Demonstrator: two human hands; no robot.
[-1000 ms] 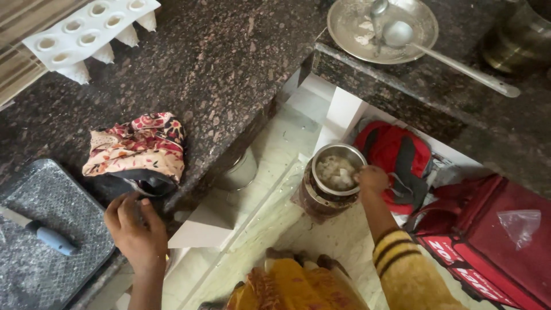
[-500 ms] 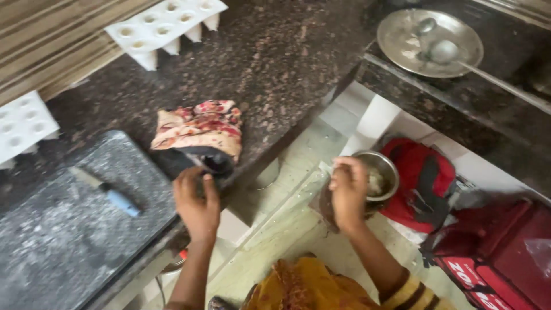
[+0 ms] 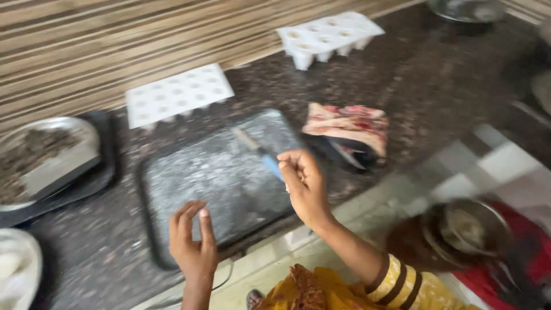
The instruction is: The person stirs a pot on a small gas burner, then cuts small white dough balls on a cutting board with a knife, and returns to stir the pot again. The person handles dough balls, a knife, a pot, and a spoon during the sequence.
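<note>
With both hands empty and fingers loosely curled, the right hand hangs just beside the knife, lying diagonal on the grey board; left hand sits farther off.

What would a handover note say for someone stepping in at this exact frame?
Left hand: open, fingers curled, over the near edge of the dark grey cutting board, holding nothing.
Right hand: raised over the board's right side, fingers loosely pinched; whether it holds anything cannot be told.
Blue-handled knife lies on the board, untouched. Floral cloth sits to the right on the granite counter. Steel bowl is on the floor.
Done: nothing on the board is cut. Left: knife not picked up.
</note>
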